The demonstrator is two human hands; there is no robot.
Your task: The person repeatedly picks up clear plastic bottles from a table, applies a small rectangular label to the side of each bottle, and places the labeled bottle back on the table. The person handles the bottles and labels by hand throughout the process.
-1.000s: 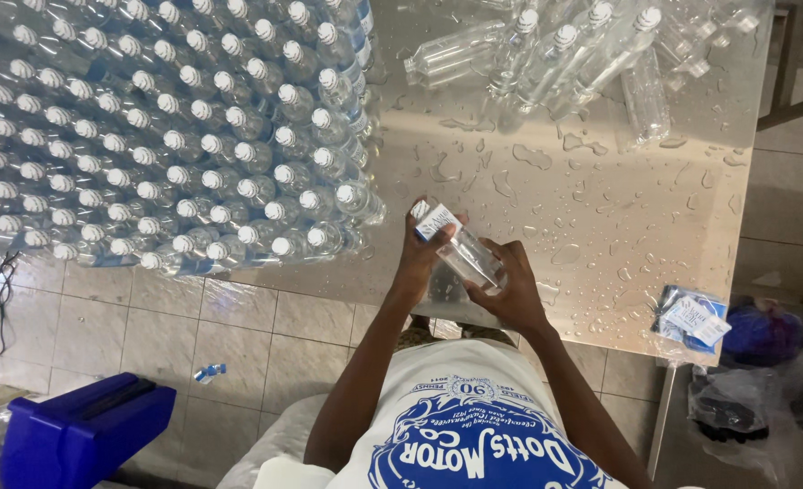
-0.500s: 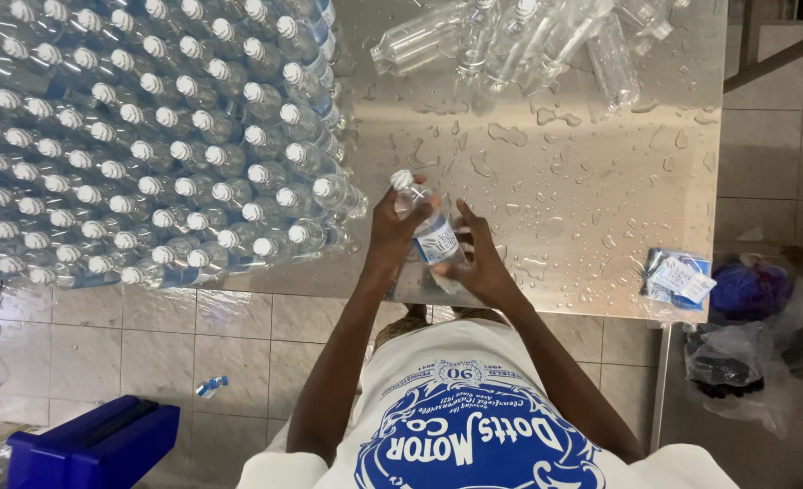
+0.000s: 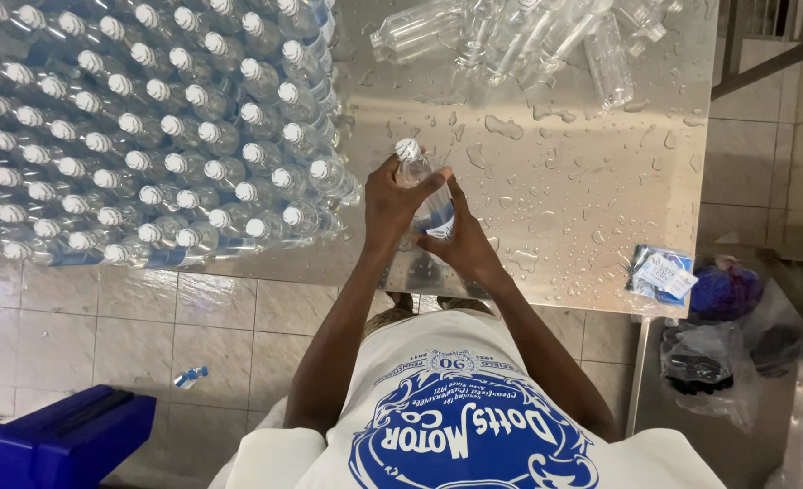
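Counter [image 3: 601, 217]: steel, wet with droplets, filling the upper view.
Packed bottles [image 3: 148, 136]: capped, in tight rows over the counter's left part.
Loose bottles [image 3: 519, 36]: clear, lying at the far edge.
Arms: both reach forward from the body and meet over the counter's near edge.
Left hand [image 3: 388, 204]: fingers clamped around the bottle's upper part.
Right hand [image 3: 465, 244]: fingers closed on its lower side, thumb up along it.
Water bottle [image 3: 424, 195]: held between both hands above the counter, long axis tilted, white cap pointing away and slightly left.
Label packet [image 3: 659, 272]: on the counter's right corner.
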